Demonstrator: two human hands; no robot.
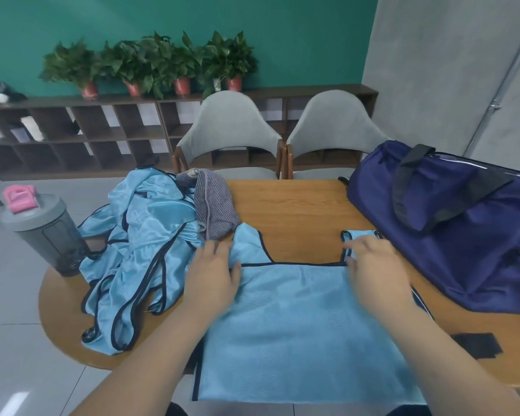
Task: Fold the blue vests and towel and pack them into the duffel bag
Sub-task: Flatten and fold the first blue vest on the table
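A light blue vest with dark trim lies spread flat on the wooden table in front of me. My left hand rests flat on its left shoulder strap. At the right shoulder strap my right hand lies with fingers extended, slightly blurred. A crumpled heap of more blue vests sits to the left. A grey striped towel lies bunched on the heap's far right side. The navy duffel bag stands at the right of the table, black handles on top.
A grey shaker bottle with a pink lid stands at the table's left edge. A black patch lies on the table near the right front. Two grey chairs face the far side. Behind them is a low shelf with potted plants.
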